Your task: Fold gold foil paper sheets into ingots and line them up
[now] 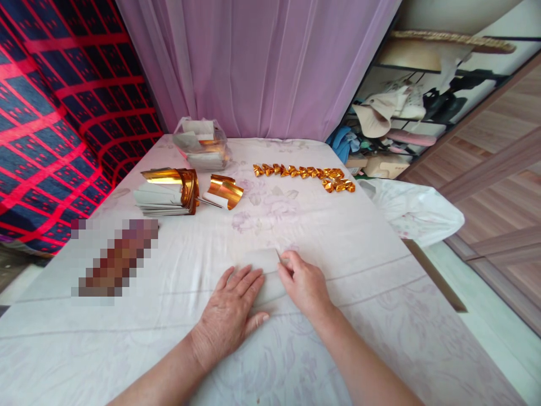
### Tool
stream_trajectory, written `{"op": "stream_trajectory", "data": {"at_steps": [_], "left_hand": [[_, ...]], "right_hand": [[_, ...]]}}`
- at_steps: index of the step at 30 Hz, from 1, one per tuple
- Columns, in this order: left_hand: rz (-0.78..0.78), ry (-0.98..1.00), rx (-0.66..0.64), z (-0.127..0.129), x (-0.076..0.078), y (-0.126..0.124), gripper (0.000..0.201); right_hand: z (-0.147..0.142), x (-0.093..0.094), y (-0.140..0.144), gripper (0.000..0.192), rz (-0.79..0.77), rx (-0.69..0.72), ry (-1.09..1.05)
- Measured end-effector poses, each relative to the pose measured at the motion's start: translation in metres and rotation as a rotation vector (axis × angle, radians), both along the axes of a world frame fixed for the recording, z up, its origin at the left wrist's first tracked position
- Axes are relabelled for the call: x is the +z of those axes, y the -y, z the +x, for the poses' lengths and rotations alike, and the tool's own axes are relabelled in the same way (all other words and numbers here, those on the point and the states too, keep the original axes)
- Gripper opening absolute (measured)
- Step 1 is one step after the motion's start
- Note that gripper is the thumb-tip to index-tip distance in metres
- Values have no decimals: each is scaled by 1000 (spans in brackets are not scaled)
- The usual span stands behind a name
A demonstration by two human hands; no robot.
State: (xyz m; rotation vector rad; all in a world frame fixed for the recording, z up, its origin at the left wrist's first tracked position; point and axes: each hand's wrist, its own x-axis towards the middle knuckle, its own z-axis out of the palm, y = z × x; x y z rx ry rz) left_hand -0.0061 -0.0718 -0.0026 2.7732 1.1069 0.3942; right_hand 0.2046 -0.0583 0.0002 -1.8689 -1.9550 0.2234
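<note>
A pale grey-white sheet of paper point(260, 259) lies on the floral tablecloth in front of me, its outline faint against the cloth. My left hand point(230, 310) is spread flat, palm down, with its fingertips at the near left edge of the sheet. At the sheet's right end, my right hand point(304, 279) pinches the edge between thumb and forefinger, where a small part of it stands up. Further back is a row of folded shiny gold paper pieces point(310, 172). Several loose gold-faced sheets point(222, 192) curl beside a thick stack of such paper point(164, 194).
A clear plastic bag point(200, 144) of more paper stands at the table's back left. A pixelated patch point(118, 259) covers something on the left. White plastic bag point(416, 211) and shelves with hats point(376, 115) are off the right edge. A purple curtain point(257, 67) hangs behind.
</note>
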Motion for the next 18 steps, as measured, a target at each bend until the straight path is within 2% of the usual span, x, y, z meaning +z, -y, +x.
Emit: {"op": "stream_trajectory", "data": {"at_steps": [3, 6, 10, 18], "left_hand": [[20, -13, -2, 0, -2, 0, 60], [26, -17, -4, 1, -3, 1, 61], [18, -8, 5, 1, -4, 2, 61], [-12, 12, 11, 0, -3, 1, 61]], "right_hand": [[3, 2, -1, 14, 117, 35, -10], [0, 3, 0, 19, 187, 152, -15], [-9, 2, 0, 18, 115, 260, 22], [-12, -1, -2, 10, 46, 225, 17]]}}
